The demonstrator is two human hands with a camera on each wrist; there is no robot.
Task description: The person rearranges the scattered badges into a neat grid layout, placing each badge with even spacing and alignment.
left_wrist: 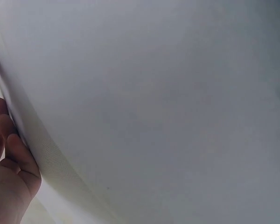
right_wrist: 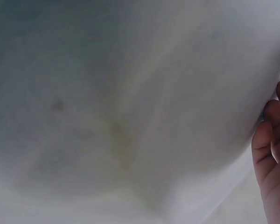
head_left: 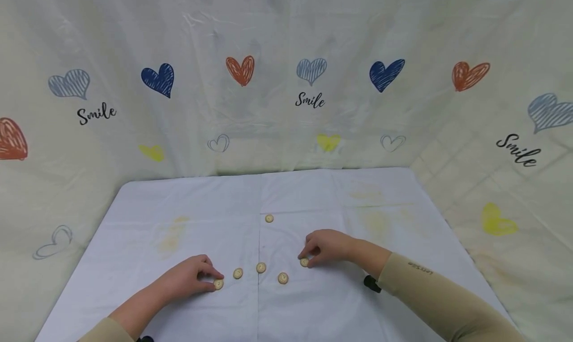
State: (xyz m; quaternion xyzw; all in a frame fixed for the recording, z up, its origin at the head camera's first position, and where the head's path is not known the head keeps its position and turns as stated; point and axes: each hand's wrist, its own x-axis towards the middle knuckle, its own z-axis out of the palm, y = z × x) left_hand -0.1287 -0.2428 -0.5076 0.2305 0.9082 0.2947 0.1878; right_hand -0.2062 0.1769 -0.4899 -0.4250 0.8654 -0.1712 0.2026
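In the head view, my left hand (head_left: 190, 278) pinches a round beige button (head_left: 218, 284) between thumb and forefinger at the left end of a loose row. My right hand (head_left: 330, 246) has its thumb and forefinger on either side of another beige button (head_left: 304, 262) at the right end. Between the two hands lie a button (head_left: 238, 273), a middle button (head_left: 261, 267) and a lower button (head_left: 283, 278). Farther back sits a lone button (head_left: 269, 218). The left wrist view catches curled fingers (left_wrist: 21, 158) against the cloth; neither wrist view shows a button clearly.
A white cloth (head_left: 215, 203) with yellowish stains and fold creases covers the table. Behind and beside it hangs a pale curtain (head_left: 268, 118) printed with hearts and "Smile". A small black object (head_left: 372, 284) shows under my right wrist.
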